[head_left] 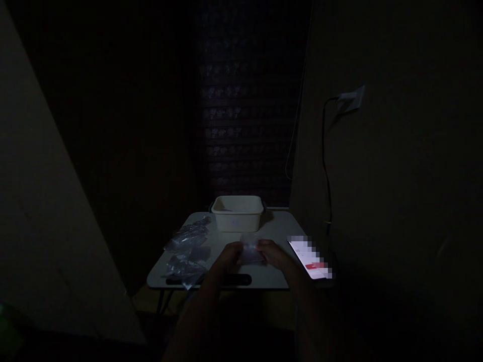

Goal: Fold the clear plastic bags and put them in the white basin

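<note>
A clear plastic bag (pixel 251 251) is stretched between my two hands, just above the white folding table (pixel 222 240). My left hand (pixel 231 254) pinches its left edge, with the fingers closed. At its right edge, my right hand (pixel 270 251) grips it the same way. Whether anything lies inside the bag is too dim to tell. Several crumpled clear plastic bags (pixel 188 236) are spread on the table's left side, one hanging over the front edge. Behind my hands stands a white basin (pixel 237 221); its inside is mostly hidden in shadow.
A lit phone or tablet (pixel 307 256) lies at the table's right edge. A dark slot (pixel 239 279) runs along the front edge. On the right wall, a black cable (pixel 324 151) hangs from a socket (pixel 350 98). Dark blinds (pixel 237 110) stand behind the table.
</note>
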A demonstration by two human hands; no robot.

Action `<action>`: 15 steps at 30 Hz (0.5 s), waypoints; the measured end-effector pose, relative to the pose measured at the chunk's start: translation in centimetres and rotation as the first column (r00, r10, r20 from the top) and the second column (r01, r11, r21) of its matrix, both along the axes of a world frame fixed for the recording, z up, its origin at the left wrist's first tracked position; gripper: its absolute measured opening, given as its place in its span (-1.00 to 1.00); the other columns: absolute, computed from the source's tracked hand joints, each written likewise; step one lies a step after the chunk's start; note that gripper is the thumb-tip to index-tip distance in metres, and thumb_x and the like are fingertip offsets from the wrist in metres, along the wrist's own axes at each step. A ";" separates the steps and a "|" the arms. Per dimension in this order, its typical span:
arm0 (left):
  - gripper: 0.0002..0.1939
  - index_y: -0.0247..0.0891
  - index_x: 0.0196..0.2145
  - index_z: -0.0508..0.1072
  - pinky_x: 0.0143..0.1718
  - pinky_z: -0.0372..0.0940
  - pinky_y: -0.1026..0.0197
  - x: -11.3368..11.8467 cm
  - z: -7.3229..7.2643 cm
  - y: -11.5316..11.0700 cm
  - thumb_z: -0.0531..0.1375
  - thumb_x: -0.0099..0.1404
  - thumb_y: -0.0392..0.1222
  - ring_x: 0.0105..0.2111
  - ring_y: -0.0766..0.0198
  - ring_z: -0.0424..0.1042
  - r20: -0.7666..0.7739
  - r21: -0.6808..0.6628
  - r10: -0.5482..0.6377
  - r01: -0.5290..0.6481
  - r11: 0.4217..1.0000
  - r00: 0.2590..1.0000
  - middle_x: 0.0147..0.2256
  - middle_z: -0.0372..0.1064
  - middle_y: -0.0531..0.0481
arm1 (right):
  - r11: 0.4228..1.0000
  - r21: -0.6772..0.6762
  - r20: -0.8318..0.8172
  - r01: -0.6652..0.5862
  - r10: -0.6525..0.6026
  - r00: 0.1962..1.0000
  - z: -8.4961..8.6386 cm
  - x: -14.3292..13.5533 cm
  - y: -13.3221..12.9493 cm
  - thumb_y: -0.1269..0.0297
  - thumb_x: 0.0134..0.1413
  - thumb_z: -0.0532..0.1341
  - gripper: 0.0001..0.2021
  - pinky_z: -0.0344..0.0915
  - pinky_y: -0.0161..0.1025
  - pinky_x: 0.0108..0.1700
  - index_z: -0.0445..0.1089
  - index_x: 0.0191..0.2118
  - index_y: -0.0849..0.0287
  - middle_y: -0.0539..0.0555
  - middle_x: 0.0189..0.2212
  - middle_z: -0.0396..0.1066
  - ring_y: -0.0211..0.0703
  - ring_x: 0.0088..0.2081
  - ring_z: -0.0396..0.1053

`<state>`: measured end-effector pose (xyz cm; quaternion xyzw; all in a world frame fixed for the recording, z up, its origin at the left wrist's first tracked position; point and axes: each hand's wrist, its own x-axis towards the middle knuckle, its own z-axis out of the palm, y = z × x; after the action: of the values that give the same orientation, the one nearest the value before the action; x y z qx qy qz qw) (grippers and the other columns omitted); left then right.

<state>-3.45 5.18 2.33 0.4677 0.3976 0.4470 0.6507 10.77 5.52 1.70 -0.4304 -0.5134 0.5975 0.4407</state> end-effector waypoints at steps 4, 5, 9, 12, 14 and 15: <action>-0.89 -0.36 -0.63 0.27 -0.66 0.05 0.35 -0.1 -0.1 0.2 0.00 -0.23 -0.36 -0.70 0.42 0.17 0.063 -0.036 0.028 -0.026 0.999 0.998 -0.71 0.18 0.08 | 1.000 -0.007 -0.013 -0.013 0.013 1.000 0.3 -0.2 -0.2 0.45 -0.38 0.06 -0.88 0.02 -0.37 -0.60 0.27 -0.55 0.30 -0.04 -0.74 0.18 -0.39 -0.68 0.10; -0.89 -0.36 -0.63 0.27 -0.66 0.05 0.35 -0.1 -0.1 0.3 -0.01 -0.22 -0.36 -0.71 0.42 0.17 0.061 -0.041 0.037 -0.034 0.999 0.997 -0.72 0.18 0.09 | 1.000 -0.008 -0.017 -0.014 0.014 1.000 0.4 -0.2 -0.2 0.46 -0.39 0.06 -0.88 0.02 -0.37 -0.60 0.27 -0.55 0.30 -0.05 -0.74 0.18 -0.39 -0.68 0.10; -0.88 -0.35 -0.63 0.28 -0.67 0.04 0.35 -0.2 -0.2 0.4 -0.02 -0.22 -0.38 -0.72 0.43 0.16 0.063 -0.045 0.053 -0.050 0.998 0.997 -0.73 0.17 0.09 | 0.999 -0.043 -0.039 0.017 -0.019 0.999 0.8 -0.5 -0.4 0.49 -0.45 0.04 -0.88 0.01 -0.38 -0.63 0.28 -0.61 0.29 -0.07 -0.79 0.16 -0.41 -0.72 0.08; -0.85 -0.36 -0.64 0.30 -0.67 0.02 0.36 -0.3 -0.4 0.6 -0.03 -0.24 -0.41 -0.72 0.43 0.16 0.053 -0.023 0.101 -0.100 0.995 0.993 -0.75 0.17 0.09 | 0.995 -0.066 -0.051 0.070 -0.074 0.996 1.1 -0.5 -0.5 0.51 -0.48 0.03 -0.89 0.03 -0.37 -0.63 0.27 -0.66 0.29 -0.06 -0.79 0.18 -0.38 -0.72 0.11; -0.85 -0.37 -0.67 0.30 -0.67 0.02 0.36 -0.3 -0.7 0.8 -0.03 -0.25 -0.42 -0.72 0.43 0.16 0.045 -0.013 0.133 -0.132 0.991 0.990 -0.76 0.17 0.09 | 0.991 -0.071 -0.053 0.114 -0.118 0.992 1.1 -0.4 -0.5 0.52 -0.49 0.02 -0.87 0.06 -0.36 -0.61 0.27 -0.64 0.28 -0.05 -0.76 0.21 -0.35 -0.68 0.16; -0.86 -0.37 -0.68 0.30 -0.67 0.02 0.35 -0.3 -0.9 0.9 -0.02 -0.26 -0.42 -0.72 0.43 0.15 0.041 -0.013 0.139 -0.139 0.990 0.989 -0.76 0.17 0.09 | 0.988 -0.077 -0.052 0.133 -0.137 0.989 1.1 -0.3 -0.4 0.52 -0.48 0.02 -0.85 0.07 -0.35 -0.59 0.27 -0.62 0.28 -0.03 -0.74 0.22 -0.34 -0.66 0.18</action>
<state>-3.75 6.10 1.47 0.4261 0.4176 0.4990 0.6285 10.42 5.08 2.81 -0.4627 -0.4481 0.5967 0.4785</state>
